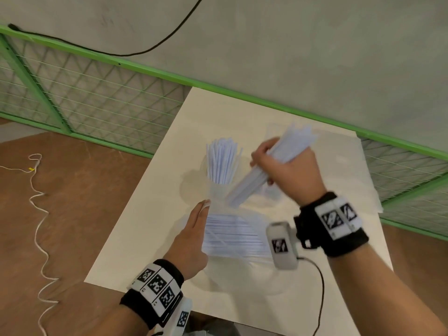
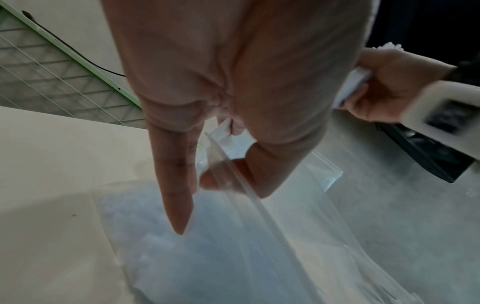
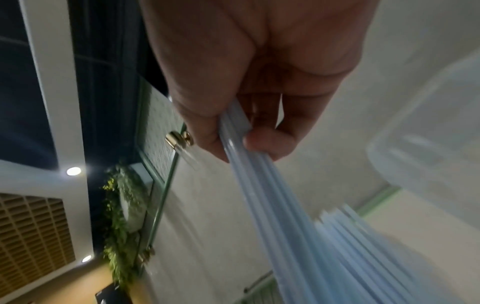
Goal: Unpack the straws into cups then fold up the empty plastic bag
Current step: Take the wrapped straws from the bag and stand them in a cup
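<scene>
A clear cup [image 1: 219, 193] stands mid-table, packed with pale blue-white straws [image 1: 223, 163] that fan upward. My right hand [image 1: 269, 163] grips a thick bundle of straws [image 1: 244, 187] held aslant, its lower end just right of that cup. In the right wrist view the right hand [image 3: 233, 144] is wrapped round the bundle [image 3: 280, 216]. The plastic bag [image 1: 235, 236] lies flat near me with several straws inside. My left hand [image 1: 196, 226] holds its left edge. In the left wrist view the left hand [image 2: 228, 176] pinches the bag's zip rim [image 2: 233, 185], with one finger [image 2: 176, 195] straight.
The white table [image 1: 169, 251] has its left edge close to my left hand, with brown floor below. A green mesh fence [image 1: 97, 98] runs behind the table. A white cord [image 1: 38, 214] lies on the floor. A blurred clear container [image 3: 428, 154] shows in the right wrist view.
</scene>
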Motion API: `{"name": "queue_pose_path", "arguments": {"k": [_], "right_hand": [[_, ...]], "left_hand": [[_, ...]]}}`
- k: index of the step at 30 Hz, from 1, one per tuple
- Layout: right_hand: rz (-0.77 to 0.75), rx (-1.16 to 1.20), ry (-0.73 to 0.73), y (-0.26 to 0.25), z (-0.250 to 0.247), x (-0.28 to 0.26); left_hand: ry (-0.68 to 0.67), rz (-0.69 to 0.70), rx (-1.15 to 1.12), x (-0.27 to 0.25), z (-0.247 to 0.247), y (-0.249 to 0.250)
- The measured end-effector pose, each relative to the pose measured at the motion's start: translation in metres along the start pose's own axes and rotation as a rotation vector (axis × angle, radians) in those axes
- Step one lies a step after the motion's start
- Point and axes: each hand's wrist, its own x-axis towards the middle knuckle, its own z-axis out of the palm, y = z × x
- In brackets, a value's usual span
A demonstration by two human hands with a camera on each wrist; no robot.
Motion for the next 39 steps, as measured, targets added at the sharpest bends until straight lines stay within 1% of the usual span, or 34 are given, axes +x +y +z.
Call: {"name": "queue_pose_path", "arguments": {"k": [3, 5, 7, 9, 11, 12, 14, 17, 19, 20, 21, 24, 25, 26, 27, 29, 30, 32, 33, 34, 35, 36, 37, 39], "right_hand": [[-0.053, -0.007, 0.070, -0.015, 0.000, 0.039], [-0.056, -0.055, 0.057, -0.012, 0.009, 0.057], [-0.019, -0.116, 0.020, -0.001, 0.022, 0.068], [0.027, -0.206, -0.063, 0.013, 0.036, 0.071], [0.036, -0.299, -0.142, 0.027, 0.047, 0.071], [0.024, -0.324, -0.143, 0.032, 0.050, 0.071], [-0.018, -0.293, -0.054, 0.035, 0.049, 0.070], [-0.084, -0.161, 0.119, 0.031, 0.042, 0.068], [-0.170, -0.183, 0.167, 0.031, 0.041, 0.062], [-0.216, -0.246, 0.139, 0.035, 0.043, 0.059], [-0.244, -0.340, 0.069, 0.040, 0.046, 0.054], [-0.245, -0.653, -0.227, 0.058, 0.058, 0.036], [-0.243, -0.698, -0.291, 0.062, 0.061, 0.031], [-0.244, -0.696, -0.321, 0.067, 0.063, 0.028], [-0.245, -0.652, -0.320, 0.068, 0.064, 0.026], [-0.267, -0.527, -0.248, 0.067, 0.062, 0.024], [-0.304, -0.490, -0.190, 0.064, 0.060, 0.021], [-0.463, -0.436, -0.064, 0.052, 0.058, 0.009], [-0.544, -0.404, -0.045, 0.045, 0.060, -0.002], [-0.607, -0.381, -0.073, 0.040, 0.063, -0.016], [-0.646, -0.384, -0.142, 0.039, 0.068, -0.032], [-0.647, -0.415, -0.231, 0.041, 0.073, -0.048], [-0.596, -0.475, -0.332, 0.047, 0.079, -0.063], [-0.353, -0.640, -0.526, 0.067, 0.089, -0.085]], "left_hand": [[-0.008, 0.000, -0.004, -0.001, -0.001, 0.002], [-0.014, -0.009, -0.007, -0.001, -0.002, 0.003], [-0.013, -0.016, -0.009, -0.001, -0.001, 0.003], [-0.019, -0.021, -0.006, -0.001, -0.001, 0.001], [-0.023, -0.021, -0.006, -0.001, 0.000, 0.000], [-0.023, -0.019, -0.006, -0.001, 0.000, -0.001], [-0.021, -0.020, -0.004, -0.001, -0.001, 0.000], [-0.022, -0.032, -0.006, -0.002, -0.002, 0.000], [-0.023, -0.038, -0.009, -0.002, -0.002, 0.001], [-0.025, -0.039, -0.009, -0.002, -0.002, 0.000], [-0.027, -0.040, -0.011, -0.001, -0.002, 0.000], [-0.030, -0.049, -0.006, 0.000, -0.001, 0.000], [-0.030, -0.054, -0.006, -0.001, -0.001, 0.000], [-0.029, -0.058, -0.007, -0.001, -0.001, 0.000], [-0.026, -0.061, -0.009, -0.001, 0.000, -0.001], [-0.027, -0.068, -0.014, -0.001, -0.001, -0.001], [-0.033, -0.073, -0.015, -0.002, -0.001, -0.002], [-0.041, -0.089, -0.011, -0.002, -0.001, -0.001], [-0.045, -0.100, -0.003, -0.002, -0.002, 0.000], [-0.051, -0.115, 0.006, -0.002, -0.002, 0.000], [-0.056, -0.125, 0.018, -0.001, -0.001, 0.000], [-0.066, -0.125, 0.022, 0.000, 0.000, -0.001], [-0.074, -0.114, 0.006, 0.001, 0.000, -0.002], [-0.078, -0.065, -0.028, 0.001, 0.001, -0.004]]}}
